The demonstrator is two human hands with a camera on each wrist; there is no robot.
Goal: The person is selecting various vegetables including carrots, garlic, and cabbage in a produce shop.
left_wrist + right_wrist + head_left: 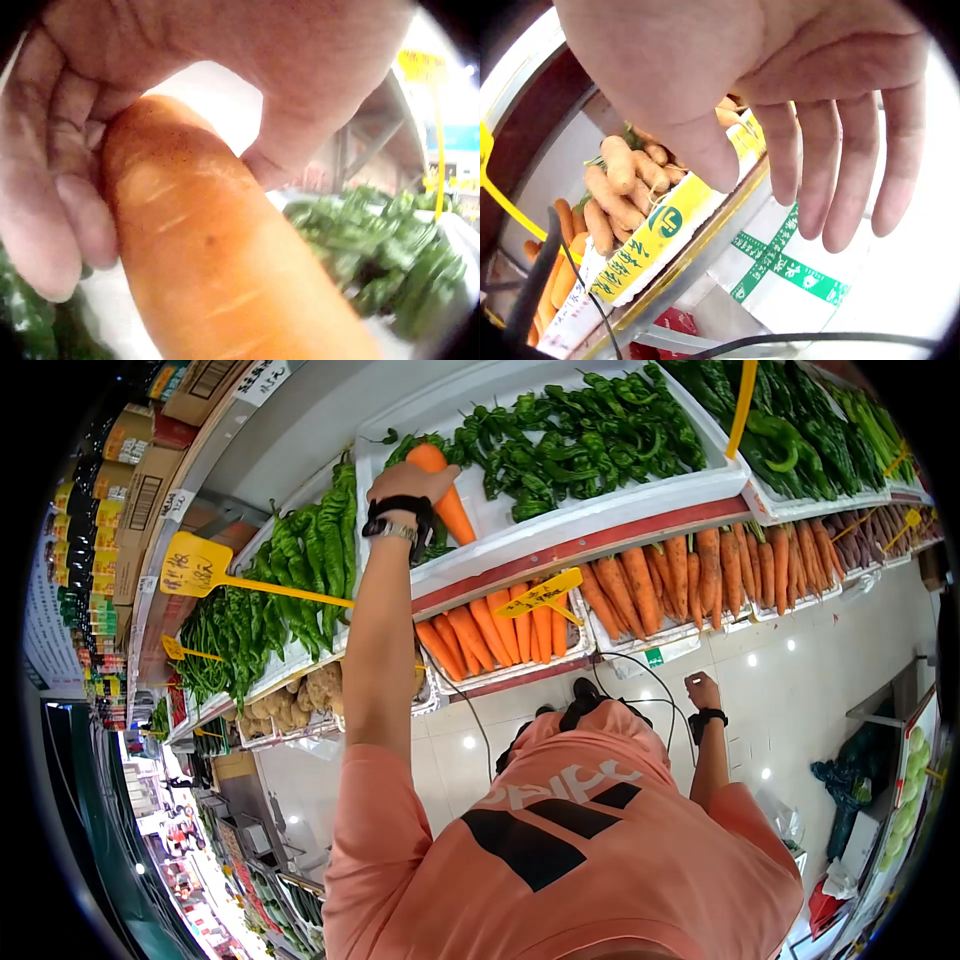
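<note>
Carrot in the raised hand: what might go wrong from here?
The left hand grips the carrot by one end above the green peppers; it might slip and land among them. The forearm passes close to a yellow price sign, which it could knock. The right hand hangs free, too far to catch.

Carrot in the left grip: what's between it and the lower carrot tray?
Head view: below the carrot, the pepper tray's white front wall, then the red shelf edge.

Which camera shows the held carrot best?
The left wrist view: the carrot fills the frame, gripped by the left hand. The head view shows it small, above the pepper tray. The right wrist view misses it, showing only shelved carrots.
</note>
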